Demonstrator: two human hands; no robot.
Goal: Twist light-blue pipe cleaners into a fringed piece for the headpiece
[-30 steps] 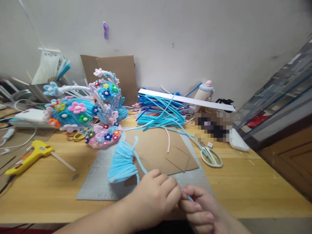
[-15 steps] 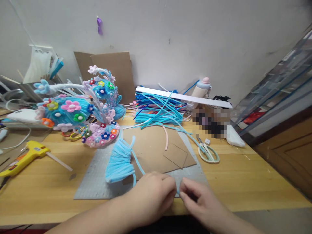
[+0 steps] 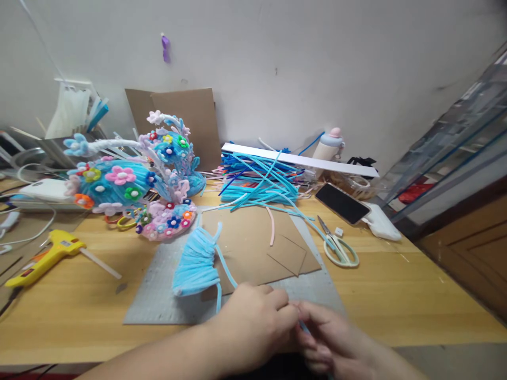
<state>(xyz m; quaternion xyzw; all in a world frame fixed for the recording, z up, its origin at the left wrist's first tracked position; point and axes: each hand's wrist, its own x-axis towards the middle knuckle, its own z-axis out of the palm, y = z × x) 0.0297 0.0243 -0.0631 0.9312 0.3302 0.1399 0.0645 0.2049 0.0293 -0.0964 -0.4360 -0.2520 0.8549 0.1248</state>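
Both hands meet at the front edge of the table. My left hand (image 3: pixel 261 324) is closed, its fingertips pinching a light blue pipe cleaner (image 3: pixel 304 327). Against it, my right hand (image 3: pixel 332 338) grips the same pipe cleaner, a short stretch of which shows between the fingers; the rest is hidden. To the left on the grey cutting mat (image 3: pixel 158 311) lies a fan-shaped bundle of blue pipe cleaners (image 3: pixel 196 264), gathered at its right side. Loose strands run from it, one passing behind my left hand. A brown cardboard sheet (image 3: pixel 245 237) rests on the mat.
Flower-covered pipe cleaner pieces (image 3: pixel 119 182) stand at left, behind a yellow glue gun (image 3: pixel 47 258). Blue pipe cleaners (image 3: pixel 261 192) are piled at the back. Scissors (image 3: pixel 338 248), a phone (image 3: pixel 343 203) and a bottle (image 3: pixel 328 145) are on the right.
My right hand has come up against my left, and its fingers have curled further around the pipe cleaner. The blue bundle lies in the same place; the view has shifted slightly.
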